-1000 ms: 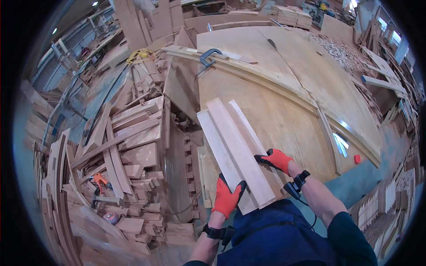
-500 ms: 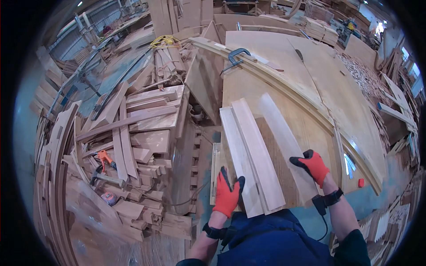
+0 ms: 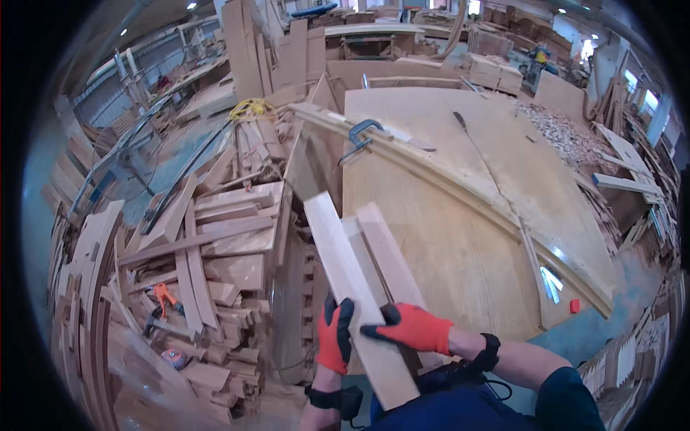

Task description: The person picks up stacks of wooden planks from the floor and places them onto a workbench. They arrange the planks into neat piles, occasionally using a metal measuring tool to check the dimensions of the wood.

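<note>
A long, pale wooden board (image 3: 343, 266) slants in front of me, raised over the near left edge of the plywood worktop (image 3: 460, 280). My left hand (image 3: 335, 337), in a red and black work glove, is closed on the board's left edge. From the other side my right hand (image 3: 413, 329), gloved alike, grips the right edge, its dark fingertips on the wood. Two more boards lie on the worktop under and beside it: a pinkish board (image 3: 392, 251) on the right and a pale board (image 3: 365, 248) partly hidden by the held one.
A blue clamp (image 3: 359, 138) grips a long wooden strip (image 3: 445, 183) running diagonally across the worktop. To the left sit heaped offcuts (image 3: 237, 223), an orange-handled tool (image 3: 165, 296), a hammer (image 3: 172, 329) and a tape measure (image 3: 174, 358). A small red object (image 3: 574, 306) lies at the right.
The separate board on the right has left its spot. My right hand has moved left, and both hands now hold a board up at the left. The view has tilted up slightly.
</note>
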`<action>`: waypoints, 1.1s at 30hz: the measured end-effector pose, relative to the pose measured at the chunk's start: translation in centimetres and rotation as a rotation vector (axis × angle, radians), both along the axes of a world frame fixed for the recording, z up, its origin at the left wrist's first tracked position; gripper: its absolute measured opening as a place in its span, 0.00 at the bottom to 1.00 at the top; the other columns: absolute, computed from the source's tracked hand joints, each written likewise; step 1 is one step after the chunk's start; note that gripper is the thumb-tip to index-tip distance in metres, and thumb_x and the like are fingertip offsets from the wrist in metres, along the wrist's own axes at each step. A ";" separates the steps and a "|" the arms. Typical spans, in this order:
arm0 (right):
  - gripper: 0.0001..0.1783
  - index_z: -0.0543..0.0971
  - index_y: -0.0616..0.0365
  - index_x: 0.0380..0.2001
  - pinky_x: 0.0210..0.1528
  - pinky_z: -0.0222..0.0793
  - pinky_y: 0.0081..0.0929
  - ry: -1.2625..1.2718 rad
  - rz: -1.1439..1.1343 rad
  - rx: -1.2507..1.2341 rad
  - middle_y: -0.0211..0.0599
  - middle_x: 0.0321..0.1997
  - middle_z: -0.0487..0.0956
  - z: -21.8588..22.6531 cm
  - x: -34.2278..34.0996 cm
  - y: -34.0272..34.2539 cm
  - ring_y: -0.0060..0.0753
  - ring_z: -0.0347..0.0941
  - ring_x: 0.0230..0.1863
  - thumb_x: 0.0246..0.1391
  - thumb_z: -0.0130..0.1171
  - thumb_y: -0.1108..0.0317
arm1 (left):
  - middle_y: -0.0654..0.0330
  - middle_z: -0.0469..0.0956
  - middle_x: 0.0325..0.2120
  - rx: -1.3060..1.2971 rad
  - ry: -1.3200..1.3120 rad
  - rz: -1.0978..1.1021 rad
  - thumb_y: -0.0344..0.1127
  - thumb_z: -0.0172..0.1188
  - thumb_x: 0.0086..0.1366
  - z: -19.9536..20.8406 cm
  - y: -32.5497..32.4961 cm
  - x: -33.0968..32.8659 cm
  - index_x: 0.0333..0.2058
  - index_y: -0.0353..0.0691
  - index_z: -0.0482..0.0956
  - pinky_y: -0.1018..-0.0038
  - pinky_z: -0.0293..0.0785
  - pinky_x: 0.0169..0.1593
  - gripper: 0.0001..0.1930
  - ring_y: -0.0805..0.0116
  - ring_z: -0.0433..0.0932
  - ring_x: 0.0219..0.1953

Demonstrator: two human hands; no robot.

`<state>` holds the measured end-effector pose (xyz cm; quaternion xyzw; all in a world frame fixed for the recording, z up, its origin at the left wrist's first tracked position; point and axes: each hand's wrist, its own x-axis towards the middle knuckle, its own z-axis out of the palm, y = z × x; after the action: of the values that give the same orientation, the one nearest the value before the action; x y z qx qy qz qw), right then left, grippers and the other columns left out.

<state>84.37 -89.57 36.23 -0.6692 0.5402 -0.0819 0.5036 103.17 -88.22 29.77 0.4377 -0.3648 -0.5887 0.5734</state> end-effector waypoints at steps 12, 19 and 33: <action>0.43 0.73 0.64 0.60 0.57 0.68 0.29 -0.264 -0.293 0.184 0.44 0.53 0.80 -8.5 -6.5 -2.6 0.35 0.74 0.54 0.53 0.64 0.39 | 0.57 0.77 0.49 0.105 0.117 0.135 0.35 0.61 0.67 -7.9 0.2 -0.4 0.57 0.31 0.71 0.73 0.73 0.53 0.23 0.70 0.76 0.48; 0.43 0.68 0.60 0.64 0.60 0.67 0.31 -0.283 -0.335 0.138 0.43 0.58 0.78 -9.9 -6.2 -2.0 0.36 0.74 0.57 0.54 0.64 0.42 | 0.56 0.77 0.48 0.135 0.032 0.042 0.39 0.56 0.69 -6.2 0.6 0.6 0.58 0.33 0.71 0.70 0.73 0.53 0.23 0.66 0.77 0.48; 0.33 0.63 0.55 0.62 0.32 0.69 0.27 -0.369 -0.278 0.256 0.29 0.34 0.74 -9.2 -6.1 -2.0 0.21 0.67 0.27 0.64 0.54 0.45 | 0.53 0.62 0.64 0.167 -0.173 -0.022 0.40 0.54 0.73 -8.7 -0.8 -5.0 0.69 0.33 0.53 0.70 0.60 0.66 0.32 0.65 0.63 0.64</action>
<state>78.26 -91.57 27.00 -0.4932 0.5319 -0.2019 0.6580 98.13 -89.06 21.08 0.5292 -0.3673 -0.5833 0.4948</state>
